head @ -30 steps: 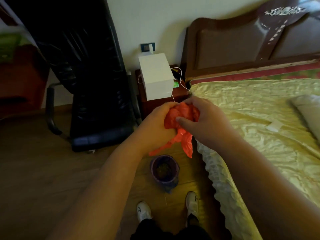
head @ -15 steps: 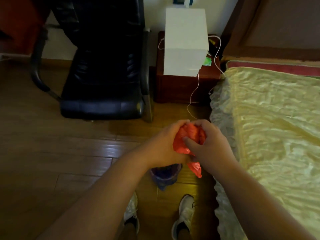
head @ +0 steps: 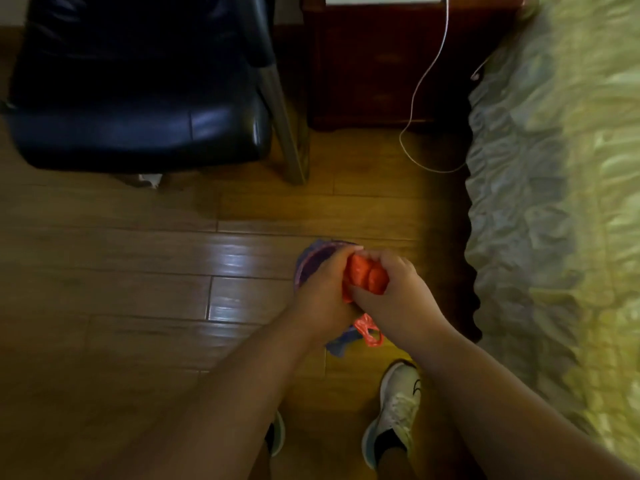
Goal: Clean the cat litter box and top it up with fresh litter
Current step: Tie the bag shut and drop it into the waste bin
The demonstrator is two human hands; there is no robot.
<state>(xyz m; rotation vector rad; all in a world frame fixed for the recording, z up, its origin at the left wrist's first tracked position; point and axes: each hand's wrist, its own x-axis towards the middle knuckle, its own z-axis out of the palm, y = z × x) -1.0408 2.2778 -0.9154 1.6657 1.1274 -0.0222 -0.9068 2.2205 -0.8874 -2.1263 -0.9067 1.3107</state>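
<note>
Both hands clamp the prize: the left hand (head: 323, 292) curls its grip round one side of the crumpled orange plastic bag (head: 364, 277), the right hand (head: 398, 292) pinches the other side, thumb pressed across the front. From the head view, that wad hangs directly over the small purple-lined bin (head: 313, 259) on the wooden floor (head: 138, 271), and a loose orange tail dangles on the near side of the bin. Beyond the bin stand a black chair (head: 138, 98) and a dark nightstand (head: 377, 64) with a white cable (head: 419, 84) trailing down; right of the bin runs the bed (head: 554, 202). A white shoe (head: 396, 407) plants just this side of the bin. No litter box shows anywhere.

Reading the play: this looks like the disposal step, waste bagged and balled up for the bin. Next move calls for lowering the wad into the bin's mouth and letting both hands go, tucking in that tail so nothing snags the rim.
</note>
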